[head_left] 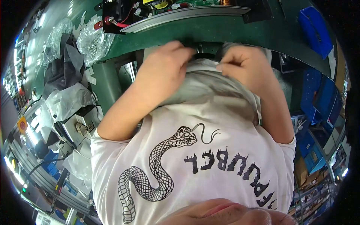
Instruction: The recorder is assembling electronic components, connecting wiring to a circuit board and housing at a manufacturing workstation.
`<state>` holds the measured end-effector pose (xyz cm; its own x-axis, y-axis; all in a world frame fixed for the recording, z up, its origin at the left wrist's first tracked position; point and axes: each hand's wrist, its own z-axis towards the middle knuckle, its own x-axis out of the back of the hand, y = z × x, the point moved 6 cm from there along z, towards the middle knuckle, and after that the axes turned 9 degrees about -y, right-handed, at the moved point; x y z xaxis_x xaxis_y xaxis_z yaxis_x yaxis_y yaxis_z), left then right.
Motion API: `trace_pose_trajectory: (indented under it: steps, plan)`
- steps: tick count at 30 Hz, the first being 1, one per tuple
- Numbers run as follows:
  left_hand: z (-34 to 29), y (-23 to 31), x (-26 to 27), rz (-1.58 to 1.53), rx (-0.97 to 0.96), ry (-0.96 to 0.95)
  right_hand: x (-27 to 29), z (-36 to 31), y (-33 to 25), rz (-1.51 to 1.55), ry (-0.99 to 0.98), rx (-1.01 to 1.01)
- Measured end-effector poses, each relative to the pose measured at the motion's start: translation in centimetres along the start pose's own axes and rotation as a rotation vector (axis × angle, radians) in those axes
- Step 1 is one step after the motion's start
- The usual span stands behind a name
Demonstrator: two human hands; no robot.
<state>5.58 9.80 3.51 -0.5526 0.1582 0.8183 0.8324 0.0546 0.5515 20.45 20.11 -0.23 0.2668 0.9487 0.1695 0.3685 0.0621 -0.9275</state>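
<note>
My left hand (164, 66) and my right hand (247, 66) are in front of my waist, just below the bench's front edge. Between them, the lower part of my white T-shirt (210, 80) is gathered and lifted in folds. My right thumb and forefinger pinch the hem. At the other end of the hem my left fingers are curled against the cloth, somewhat blurred by motion. A black snake print (161, 165) covers the shirt's chest. Beyond both hands lies an opened electronic device (183, 14) with a circuit board and a grey metal side rail.
The green bench (262, 33) runs across the far side. A blue bin (317, 33) stands at its right end. At the left are clear plastic bags (93, 43), a dark grey cloth (64, 65) and a white boxy device (80, 125). Blue crates (322, 93) stand low on the right.
</note>
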Motion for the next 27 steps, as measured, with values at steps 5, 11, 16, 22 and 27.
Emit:
trace_pose_trajectory:
  steps: [5,11,16,22,27]
  plan:
    - [1.6,-0.8,0.5,0.008,0.041,0.131,2.7,0.4,-2.2,-0.259,0.314,-0.02]
    - [3.0,-1.1,1.3,0.052,0.066,0.196,3.5,1.8,-1.7,-0.229,0.449,-0.021]
    - [3.3,-1.1,1.3,0.129,-0.021,0.312,3.4,2.2,-2.4,-0.403,0.543,0.087]
    - [3.3,-1.0,1.3,0.218,-0.029,0.313,3.3,2.1,-2.7,-0.433,0.597,0.097]
    - [3.7,-1.0,1.2,0.056,-0.012,0.301,3.1,1.9,-3.2,-0.689,0.573,0.295]
